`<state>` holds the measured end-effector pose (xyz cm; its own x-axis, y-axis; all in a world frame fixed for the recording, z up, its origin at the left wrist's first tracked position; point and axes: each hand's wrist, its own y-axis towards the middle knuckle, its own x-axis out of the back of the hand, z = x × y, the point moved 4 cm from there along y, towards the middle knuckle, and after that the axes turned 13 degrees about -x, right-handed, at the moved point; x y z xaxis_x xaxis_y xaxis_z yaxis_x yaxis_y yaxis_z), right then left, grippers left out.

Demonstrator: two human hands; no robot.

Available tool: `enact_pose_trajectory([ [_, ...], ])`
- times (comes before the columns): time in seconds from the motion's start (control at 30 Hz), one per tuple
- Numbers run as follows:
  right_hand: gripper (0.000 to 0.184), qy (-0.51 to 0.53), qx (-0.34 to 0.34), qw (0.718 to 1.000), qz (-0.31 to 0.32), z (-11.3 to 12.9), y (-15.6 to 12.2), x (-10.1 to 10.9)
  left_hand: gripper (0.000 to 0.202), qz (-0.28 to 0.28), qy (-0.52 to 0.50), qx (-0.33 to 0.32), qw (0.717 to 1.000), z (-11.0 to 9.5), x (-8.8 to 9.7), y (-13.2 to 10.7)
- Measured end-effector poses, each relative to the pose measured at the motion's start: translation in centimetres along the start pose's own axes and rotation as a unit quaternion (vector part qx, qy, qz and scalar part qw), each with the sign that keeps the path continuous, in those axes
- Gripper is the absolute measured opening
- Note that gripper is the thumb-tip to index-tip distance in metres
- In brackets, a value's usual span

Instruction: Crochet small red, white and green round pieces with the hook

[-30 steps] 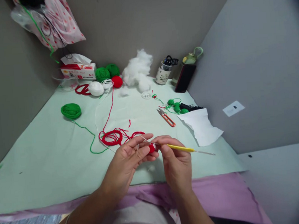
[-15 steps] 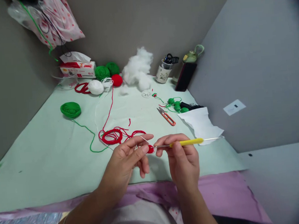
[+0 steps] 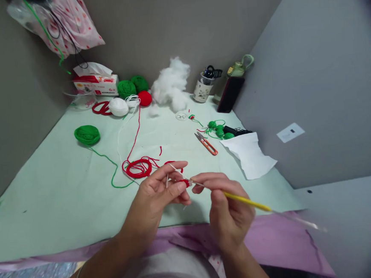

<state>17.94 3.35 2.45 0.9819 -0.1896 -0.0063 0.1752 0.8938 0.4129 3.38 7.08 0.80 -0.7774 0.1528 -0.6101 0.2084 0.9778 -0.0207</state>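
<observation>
My left hand [image 3: 159, 194] pinches a small red crocheted piece [image 3: 185, 182] between thumb and fingers, with white yarn running over the raised index finger. My right hand [image 3: 227, 206] is closed round a crochet hook with a yellow handle [image 3: 246, 202]; its metal tip is at the red piece and its back end points down to the right. Both hands hover over the near edge of the pale green table [image 3: 58, 196]. A loose coil of red yarn [image 3: 139, 167] lies just beyond my left hand.
Orange thread snips [image 3: 207, 144], white paper [image 3: 249, 154] and small green crocheted bits [image 3: 218, 131] lie to the right. Green yarn [image 3: 87, 134], white, red and green balls, stuffing [image 3: 171, 86], a tissue box [image 3: 96, 84], a jar and a bottle stand at the back.
My right hand has dropped and turned, so the hook's back end swung from level at the right to pointing down right. My left index finger has lifted a little.
</observation>
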Motion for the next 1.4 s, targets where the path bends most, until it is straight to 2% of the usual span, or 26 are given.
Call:
enact_pose_trajectory([
  [0.07, 0.018, 0.107, -0.081, 0.991, -0.015, -0.7, 0.4, -0.2, 0.029, 0.01, -0.026, 0.027, 0.999, 0.1, -0.2, 0.1],
  [0.17, 0.016, 0.224, -0.176, 0.958, 0.017, -1.6, 1.1, -0.7, 0.029, 0.019, -0.048, 0.047, 0.998, 0.3, -0.2, 0.1],
  [0.3, 0.018, 0.275, -0.208, 0.936, 0.073, -2.0, 1.6, -0.7, 0.028, 0.023, -0.05, 0.059, 0.997, 0.4, -0.1, -0.1],
  [0.4, 0.018, 0.226, -0.174, 0.955, 0.08, -1.8, 1.6, -0.3, 0.027, 0.018, -0.028, 0.045, 0.998, 0.4, 0.1, -0.2],
  [0.53, 0.018, 0.086, -0.075, 0.992, 0.046, -0.8, 1.0, 0.2, 0.026, 0.01, 0.032, -0.011, 0.999, 0.2, 0.4, -0.3],
  [0.67, 0.021, -0.006, -0.009, 0.999, 0.03, -0.3, 0.2, 0.4, 0.027, 0.013, 0.075, -0.052, 0.996, -0.1, 0.3, -0.3],
  [0.77, 0.024, -0.05, 0.033, 0.998, 0.029, -0.2, -0.2, 0.5, 0.028, 0.002, 0.098, -0.067, 0.993, -0.3, 0.1, -0.3],
  [0.93, 0.028, -0.136, 0.087, 0.985, 0.062, 0.2, -0.6, 0.3, 0.029, -0.028, 0.136, -0.086, 0.987, -0.8, 0.1, -0.5],
  [1.03, 0.033, -0.217, 0.126, 0.966, 0.067, 0.7, -0.7, -0.1, 0.029, -0.049, 0.143, -0.089, 0.985, -0.8, 0.0, -0.7],
  [1.13, 0.041, -0.298, 0.167, 0.939, 0.032, 0.7, -0.9, -0.5, 0.039, -0.046, 0.088, -0.072, 0.992, -0.5, -0.3, -0.9],
  [1.2, 0.04, -0.301, 0.17, 0.938, 0.017, 0.5, -1.0, -0.7, 0.045, -0.021, 0.018, -0.007, 1.0, 0.1, -0.6, -0.9],
  [1.3, 0.035, -0.265, 0.122, 0.956, 0.006, 0.2, -0.9, -0.5, 0.046, 0.003, -0.064, 0.095, 0.993, 0.5, -0.8, -0.9],
  [1.4, 0.026, -0.124, 0.031, 0.991, -0.027, 0.0, -0.3, 0.1, 0.042, -0.022, -0.072, 0.081, 0.994, 0.0, -0.4, -0.4],
])
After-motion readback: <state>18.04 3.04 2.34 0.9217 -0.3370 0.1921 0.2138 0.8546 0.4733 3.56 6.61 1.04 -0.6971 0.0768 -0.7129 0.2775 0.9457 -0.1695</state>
